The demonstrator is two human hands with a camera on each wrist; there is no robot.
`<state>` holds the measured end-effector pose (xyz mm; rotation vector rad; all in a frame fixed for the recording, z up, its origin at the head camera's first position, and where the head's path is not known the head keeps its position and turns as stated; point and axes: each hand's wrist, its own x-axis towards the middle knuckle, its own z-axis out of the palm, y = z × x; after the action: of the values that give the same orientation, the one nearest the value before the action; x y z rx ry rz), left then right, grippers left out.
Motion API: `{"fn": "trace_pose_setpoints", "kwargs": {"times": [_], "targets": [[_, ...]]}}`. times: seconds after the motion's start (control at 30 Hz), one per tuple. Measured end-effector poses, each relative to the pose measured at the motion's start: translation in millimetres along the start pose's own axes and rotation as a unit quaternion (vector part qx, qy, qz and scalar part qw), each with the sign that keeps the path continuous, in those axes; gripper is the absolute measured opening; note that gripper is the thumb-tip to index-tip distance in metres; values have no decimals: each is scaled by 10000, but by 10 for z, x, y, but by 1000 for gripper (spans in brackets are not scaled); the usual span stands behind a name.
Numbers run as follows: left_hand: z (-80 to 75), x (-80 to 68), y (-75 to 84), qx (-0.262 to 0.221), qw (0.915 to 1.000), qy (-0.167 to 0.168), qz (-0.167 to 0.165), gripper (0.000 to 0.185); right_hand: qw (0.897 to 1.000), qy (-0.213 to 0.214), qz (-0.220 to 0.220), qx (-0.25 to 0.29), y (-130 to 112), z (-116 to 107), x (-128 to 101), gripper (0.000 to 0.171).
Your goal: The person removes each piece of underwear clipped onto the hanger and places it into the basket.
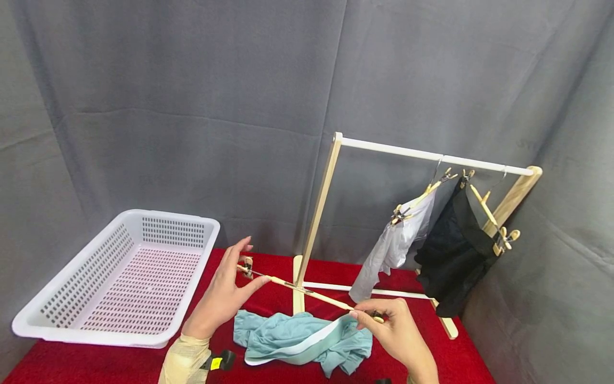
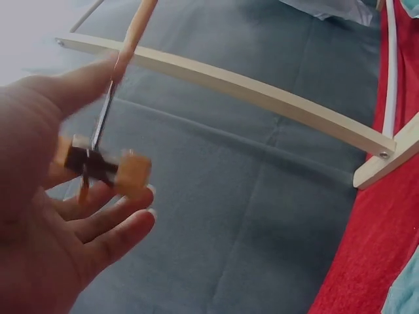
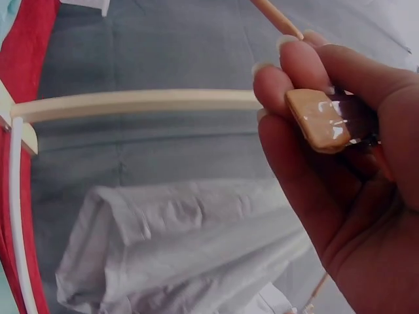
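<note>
Spanning the gap between both hands, a slim wooden clip hanger (image 1: 331, 301) is held above the red cloth (image 1: 472, 365), its left end farther from the wearer than its right. The bar is pale, smooth wood; a dark metal piece lies along its middle, and a thin metal rod extends from its left end. The left clip (image 2: 134, 175) has blocky, honey-coloured wooden grips around a dark metal spring; the right clip (image 3: 321, 123) shows a glossy, rounded wooden grip beside dark metal.

The left hand (image 1: 221, 296) grips the hanger near its left end, thumb along the bar and other fingers spread loosely around the clip. The right hand (image 1: 395, 330) pinches the opposite end between thumb and fingers.

Below lies a rumpled teal garment (image 1: 283, 326) with a broad, paler band; whether the right fingertips touch that band cannot be told. Behind, on the right, a wooden garment rack (image 1: 318, 210) carries a white garment (image 1: 384, 261) and a black garment (image 1: 446, 261), each clipped to a similar hanger. A white perforated plastic basket (image 1: 101, 337) stands on the left.
</note>
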<state>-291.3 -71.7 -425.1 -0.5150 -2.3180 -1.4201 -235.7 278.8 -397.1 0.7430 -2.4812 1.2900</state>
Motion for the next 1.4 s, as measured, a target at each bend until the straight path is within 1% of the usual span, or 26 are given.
{"fn": "trace_pose_setpoints", "kwargs": {"times": [0.1, 0.17, 0.23, 0.37, 0.5, 0.57, 0.67, 0.8, 0.9, 1.0, 1.1, 1.17, 1.27, 1.33, 1.4], "targets": [[-9, 1, -29, -182, 9998, 84, 21, 79, 9996, 269, -91, -29, -3, -55, -29, 14], [-10, 2, -49, -129, 9999, 79, 57, 72, 9989, 449, -114, -82, -2, -101, -51, 14], [2, 8, -72, -42, 10000, -3, 81, 68, 9979, 626, -125, -126, 1, -148, -74, 14], [79, 11, -102, 148, 9991, -394, -14, 66, 9942, 989, -225, -359, -12, -241, -108, 19], [255, 2, -101, 498, 9944, -927, -71, 60, 9902, 1277, -201, -529, -55, -306, -137, 22], [380, -12, -98, 691, 9898, -1242, -49, 58, 9891, 1362, -148, -543, -74, -321, -147, 22], [574, -53, -98, 882, 9795, -1811, 39, 61, 9883, 1406, -133, -582, -91, -326, -152, 22], [819, -146, -116, 1039, 9610, -2561, 39, 67, 9883, 1413, -128, -564, -98, -320, -155, 20], [972, -225, -127, 1150, 9497, -2912, 36, 71, 9881, 1428, -104, -567, -90, -317, -158, 19], [1090, -296, -141, 1364, 9419, -3067, 123, 75, 9876, 1455, -86, -579, -77, -323, -160, 21], [1167, -344, -167, 1583, 9366, -3120, 196, 74, 9869, 1499, -125, -578, -60, -329, -162, 21], [1194, -362, -178, 1658, 9344, -3148, 188, 70, 9863, 1545, -137, -569, -46, -331, -167, 22], [1209, -367, -177, 1618, 9308, -3274, 136, 68, 9848, 1625, -128, -598, -28, -331, -179, 24], [1216, -364, -175, 1593, 9281, -3362, 173, 69, 9840, 1665, -137, -614, -21, -330, -188, 24], [1229, -360, -180, 1600, 9237, -3470, 277, 69, 9833, 1700, -130, -640, -25, -329, -196, 24]]}}
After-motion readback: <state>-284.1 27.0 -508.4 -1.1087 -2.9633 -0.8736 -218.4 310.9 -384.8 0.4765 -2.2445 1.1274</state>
